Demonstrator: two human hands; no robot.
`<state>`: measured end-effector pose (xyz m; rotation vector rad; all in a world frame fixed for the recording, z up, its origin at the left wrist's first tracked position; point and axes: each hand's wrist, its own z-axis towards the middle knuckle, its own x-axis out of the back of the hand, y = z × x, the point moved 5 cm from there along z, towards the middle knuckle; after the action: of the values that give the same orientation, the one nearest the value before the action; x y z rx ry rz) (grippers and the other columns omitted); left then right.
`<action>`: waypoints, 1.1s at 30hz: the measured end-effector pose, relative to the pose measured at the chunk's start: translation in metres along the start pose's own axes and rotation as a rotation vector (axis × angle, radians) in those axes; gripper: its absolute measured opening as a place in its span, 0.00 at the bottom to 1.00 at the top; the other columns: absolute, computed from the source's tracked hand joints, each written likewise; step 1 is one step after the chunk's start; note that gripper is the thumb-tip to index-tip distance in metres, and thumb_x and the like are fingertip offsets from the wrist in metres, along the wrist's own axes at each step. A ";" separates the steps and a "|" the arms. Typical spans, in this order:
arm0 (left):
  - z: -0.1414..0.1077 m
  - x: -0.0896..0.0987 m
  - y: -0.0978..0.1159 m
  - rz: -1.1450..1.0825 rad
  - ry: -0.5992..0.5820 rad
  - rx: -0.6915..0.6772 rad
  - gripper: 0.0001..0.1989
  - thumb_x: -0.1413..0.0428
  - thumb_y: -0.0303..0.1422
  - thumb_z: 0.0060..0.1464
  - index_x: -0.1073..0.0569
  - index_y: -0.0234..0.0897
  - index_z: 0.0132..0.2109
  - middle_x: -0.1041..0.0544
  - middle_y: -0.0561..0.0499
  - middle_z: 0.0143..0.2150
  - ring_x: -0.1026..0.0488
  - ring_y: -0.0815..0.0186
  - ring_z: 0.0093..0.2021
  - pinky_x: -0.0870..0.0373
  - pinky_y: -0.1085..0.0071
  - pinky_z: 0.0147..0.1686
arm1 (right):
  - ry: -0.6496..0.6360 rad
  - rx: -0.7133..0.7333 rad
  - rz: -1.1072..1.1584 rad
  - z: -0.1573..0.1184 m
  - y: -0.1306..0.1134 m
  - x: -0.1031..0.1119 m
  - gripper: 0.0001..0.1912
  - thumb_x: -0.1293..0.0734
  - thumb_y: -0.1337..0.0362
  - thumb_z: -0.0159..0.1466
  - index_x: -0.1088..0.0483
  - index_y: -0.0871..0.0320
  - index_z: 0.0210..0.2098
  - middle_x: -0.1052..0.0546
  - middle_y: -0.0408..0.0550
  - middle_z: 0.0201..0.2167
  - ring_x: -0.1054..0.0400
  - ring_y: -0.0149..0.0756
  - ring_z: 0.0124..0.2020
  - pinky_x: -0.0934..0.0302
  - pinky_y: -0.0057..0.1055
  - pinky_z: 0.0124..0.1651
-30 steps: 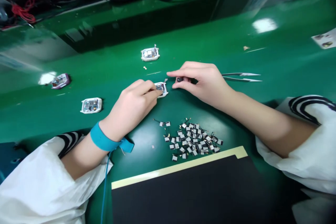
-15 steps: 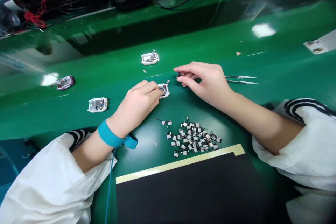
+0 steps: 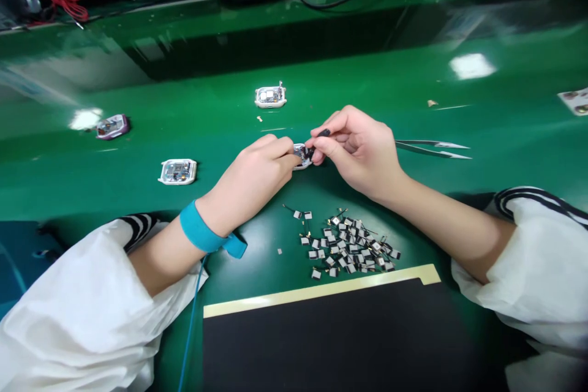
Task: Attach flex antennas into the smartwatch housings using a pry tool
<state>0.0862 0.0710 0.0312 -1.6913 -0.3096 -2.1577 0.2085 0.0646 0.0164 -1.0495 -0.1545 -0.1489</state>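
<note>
Left grip [image 3: 255, 174] pinches the white case [image 3: 302, 158], right grip [image 3: 362, 150] the black tool [image 3: 324, 133], slanting down-left towards it

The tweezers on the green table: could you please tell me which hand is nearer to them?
The right hand: the tweezers extend outward from just beside it. The left hand is farther off, at the white case.

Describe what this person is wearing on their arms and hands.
Both arms are in loose white sleeves, trimmed with black and white stripes. The left wrist has a teal band with a loose end, and a thin blue cord trails down from it. The left hand and right hand are ungloved, and no wristband shows on the right.
</note>
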 end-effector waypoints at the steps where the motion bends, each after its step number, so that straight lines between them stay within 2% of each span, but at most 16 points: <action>1: 0.000 -0.001 0.000 -0.002 -0.005 0.002 0.11 0.55 0.27 0.57 0.28 0.34 0.40 0.30 0.51 0.33 0.36 0.68 0.32 0.38 0.73 0.34 | -0.005 0.008 -0.010 0.000 0.000 0.000 0.04 0.38 0.69 0.59 0.40 0.59 0.29 0.32 0.38 0.24 0.33 0.22 0.23 0.34 0.19 0.26; 17: 0.000 -0.002 -0.002 -0.020 0.018 -0.006 0.13 0.58 0.26 0.58 0.28 0.34 0.39 0.32 0.51 0.32 0.37 0.68 0.32 0.39 0.73 0.33 | -0.046 0.163 -0.224 -0.005 -0.006 -0.001 0.06 0.38 0.69 0.59 0.42 0.58 0.27 0.33 0.40 0.27 0.36 0.20 0.22 0.36 0.19 0.26; 21: 0.000 -0.003 -0.002 -0.031 0.034 0.002 0.12 0.57 0.27 0.57 0.28 0.34 0.37 0.32 0.51 0.31 0.37 0.68 0.31 0.39 0.73 0.33 | -0.065 0.151 -0.299 -0.005 -0.005 -0.002 0.07 0.39 0.65 0.60 0.41 0.57 0.27 0.33 0.40 0.26 0.36 0.24 0.25 0.36 0.24 0.28; 26: 0.001 -0.005 -0.003 -0.029 0.006 0.029 0.14 0.58 0.28 0.57 0.29 0.35 0.34 0.32 0.51 0.31 0.36 0.68 0.32 0.39 0.72 0.33 | -0.115 0.062 -0.447 -0.005 -0.003 -0.004 0.09 0.41 0.62 0.61 0.43 0.56 0.26 0.33 0.42 0.28 0.36 0.28 0.29 0.37 0.29 0.33; 33: 0.002 -0.005 -0.004 -0.070 -0.026 0.074 0.14 0.58 0.29 0.57 0.29 0.35 0.32 0.35 0.51 0.29 0.35 0.67 0.33 0.38 0.71 0.33 | -0.115 0.061 -0.473 -0.004 -0.004 -0.006 0.11 0.40 0.60 0.60 0.46 0.56 0.25 0.35 0.44 0.27 0.38 0.31 0.29 0.38 0.32 0.35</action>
<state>0.0876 0.0762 0.0276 -1.6927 -0.4565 -2.1476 0.2019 0.0594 0.0161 -0.9465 -0.5081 -0.5087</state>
